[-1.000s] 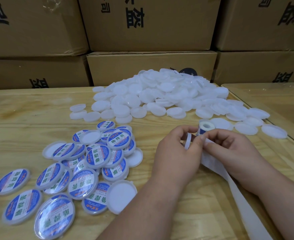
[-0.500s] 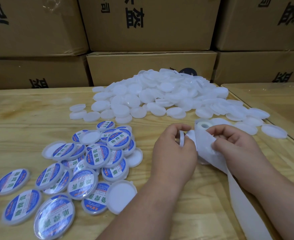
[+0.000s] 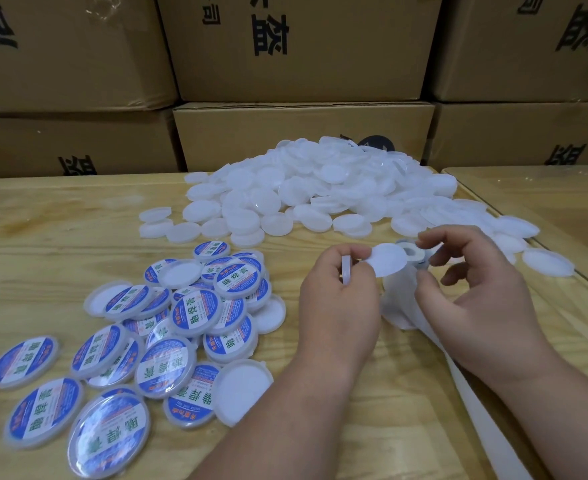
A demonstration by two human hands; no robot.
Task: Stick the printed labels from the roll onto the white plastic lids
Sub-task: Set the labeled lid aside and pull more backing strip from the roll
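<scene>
So the left hand (image 3: 337, 299) has a white lid (image 3: 346, 270) held edge-on, fingers curled round its rim, and its thumb and fingertip also pinch the edge of a round label (image 3: 389, 259) that's showing its blank white back to the camera. The label sticks out toward 3 o'clock from that grip, right in front of the label roll (image 3: 413, 251). The right hand (image 3: 465, 299) is just beside it at 3 o'clock, fingers loosely curled over the roll and the white backing strip (image 3: 472, 393); can't really tell if that grip has actually got hold of the strip or is only resting on it. The strip trails off toward 5 o'clock, down past the right wrist and out of frame.

The big heap of bare lids (image 3: 320, 188) sits at 12 o'clock on the wooden worktop (image 3: 60, 237), well apart from the finished ones. The labelled lids (image 3: 168, 334), blue and white print, are piled at 9 o'clock of the hands, some overlapping, a few flipped upside down. Cardboard boxes (image 3: 299, 46) are stacked along the back.
</scene>
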